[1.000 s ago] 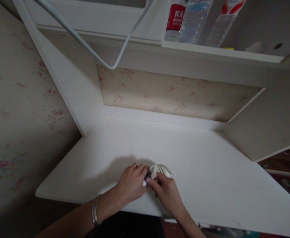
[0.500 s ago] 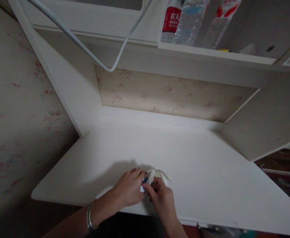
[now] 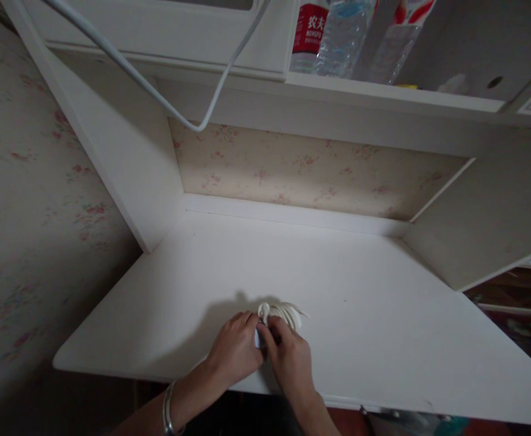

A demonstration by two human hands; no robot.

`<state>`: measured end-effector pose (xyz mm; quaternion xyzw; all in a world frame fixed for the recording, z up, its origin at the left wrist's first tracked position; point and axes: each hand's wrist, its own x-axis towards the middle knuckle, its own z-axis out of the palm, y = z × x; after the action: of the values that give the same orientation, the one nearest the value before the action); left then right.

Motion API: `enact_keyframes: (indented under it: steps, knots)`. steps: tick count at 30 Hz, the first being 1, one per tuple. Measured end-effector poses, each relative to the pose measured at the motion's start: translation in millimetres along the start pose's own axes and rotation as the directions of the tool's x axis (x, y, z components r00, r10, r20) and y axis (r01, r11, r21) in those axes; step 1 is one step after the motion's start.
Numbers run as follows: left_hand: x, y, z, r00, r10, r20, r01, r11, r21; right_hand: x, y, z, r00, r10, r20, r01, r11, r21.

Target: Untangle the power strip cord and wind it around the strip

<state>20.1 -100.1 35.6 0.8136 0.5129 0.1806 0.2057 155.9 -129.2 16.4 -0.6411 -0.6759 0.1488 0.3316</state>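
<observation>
Near the front edge of the white desk, a bundle of white cable (image 3: 287, 313) shows just beyond my fingers. My left hand (image 3: 238, 346), with a silver bracelet on its wrist, is closed around a small white piece (image 3: 259, 339), mostly hidden by the fingers. Right beside it, my right hand (image 3: 291, 354) pinches at the near end of the white cable bundle, its thumb meeting the left fingers. A pale loop stands up between the two hands; its exact shape is too small to tell.
The white desk (image 3: 338, 339) has side panels and a shelf above. Plastic bottles (image 3: 344, 39) stand on that shelf at the upper right. A thick white cord (image 3: 156, 91) hangs across the upper left. Flowered wallpaper (image 3: 33, 200) covers the left wall.
The right hand has moved slightly left and up against the left hand. The cable bundle has shifted a little left, and the pale piece between the hands has turned.
</observation>
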Motion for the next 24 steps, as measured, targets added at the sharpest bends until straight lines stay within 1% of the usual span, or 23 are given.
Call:
enact_keyframes:
  steps: [2, 5, 7, 9, 11, 12, 14, 15, 16, 17, 20, 24]
  knots:
    - [0.3, -0.8, 0.0, 0.999, -0.024, -0.021, 0.023, 0.998, -0.050, -0.3, 0.9, 6.6, 1.000, 0.005, -0.019, -0.006, 1.000, -0.018]
    - [2.0, -3.3, 0.0, 0.996, -0.075, -0.043, 0.068, 0.987, -0.145, -3.1, 3.0, 16.7, 0.995, 0.009, -0.095, -0.010, 1.000, -0.012]
    - [3.7, -5.6, 1.8, 0.993, -0.111, -0.051, 0.096, 0.966, -0.241, -4.8, 4.1, 20.9, 0.990, -0.006, -0.139, 0.010, 0.999, 0.030]
    - [5.5, -7.7, 5.4, 0.988, -0.145, -0.058, 0.114, 0.921, -0.372, -5.5, 5.8, 22.2, 0.987, -0.017, -0.160, 0.032, 0.995, 0.090]
    - [6.5, -9.1, 10.6, 0.979, -0.195, -0.053, 0.135, 0.826, -0.547, -5.0, 8.6, 21.4, 0.984, 0.005, -0.177, 0.025, 0.986, 0.168]
    - [6.7, -9.4, 13.5, 0.972, -0.230, -0.039, 0.152, 0.751, -0.643, -4.4, 10.5, 20.5, 0.982, 0.027, -0.186, 0.013, 0.977, 0.211]
    - [5.7, -8.8, 19.6, 0.952, -0.306, 0.020, 0.199, 0.567, -0.800, -2.8, 14.2, 18.4, 0.976, 0.083, -0.202, -0.019, 0.954, 0.299]
    - [4.6, -7.8, 22.8, 0.938, -0.341, 0.053, 0.223, 0.482, -0.847, -2.0, 15.8, 17.4, 0.972, 0.113, -0.207, -0.038, 0.941, 0.336]
    - [3.1, -6.4, 25.8, 0.926, -0.370, 0.078, 0.241, 0.418, -0.876, -1.2, 17.1, 16.5, 0.968, 0.143, -0.206, -0.059, 0.928, 0.367]
    - [1.3, -4.5, 28.9, 0.915, -0.393, 0.092, 0.251, 0.375, -0.892, -0.7, 17.8, 15.8, 0.964, 0.175, -0.198, -0.085, 0.916, 0.392]
    - [-4.6, 3.3, 36.5, 0.896, -0.433, 0.104, 0.254, 0.305, -0.918, -0.7, 17.8, 14.6, 0.951, 0.267, -0.156, -0.176, 0.883, 0.435]
    - [-9.2, 13.6, 41.7, 0.904, -0.418, 0.087, 0.212, 0.261, -0.942, -4.9, 17.2, 13.6, 0.936, 0.321, -0.142, -0.231, 0.867, 0.442]
